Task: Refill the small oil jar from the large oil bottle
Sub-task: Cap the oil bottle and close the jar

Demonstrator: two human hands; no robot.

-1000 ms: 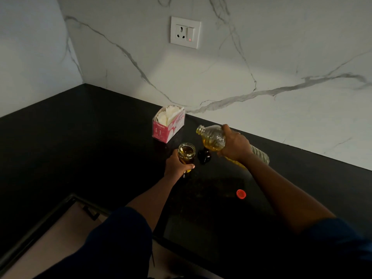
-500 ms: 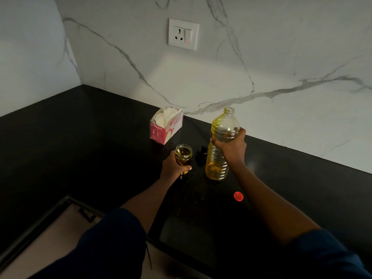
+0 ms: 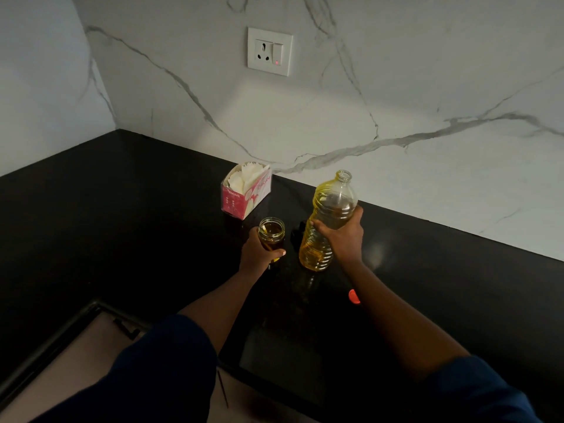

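Note:
A small open glass jar (image 3: pixel 271 232) with dark yellow oil in it stands on the black counter (image 3: pixel 122 215). My left hand (image 3: pixel 256 254) grips it from the left, thumb across its front. Right beside it stands the large clear plastic oil bottle (image 3: pixel 329 209), upright and uncapped, yellow oil in its lower part. My right hand (image 3: pixel 345 236) grips the bottle round its middle. A red bottle cap (image 3: pixel 353 296) lies on the counter nearer to me, partly hidden by my right forearm. A small dark lid (image 3: pixel 296 233) lies between jar and bottle.
A pink box of white tissues (image 3: pixel 245 193) stands behind the jar near the marble wall. A white wall socket (image 3: pixel 269 51) is above it. A black-framed recess (image 3: pixel 61 361) lies at the lower left of the counter.
One second ago the bottle was tilted flat with its neck over the jar. My right hand has swung it upright and set it on the counter beside the jar. My left hand has stayed on the jar.

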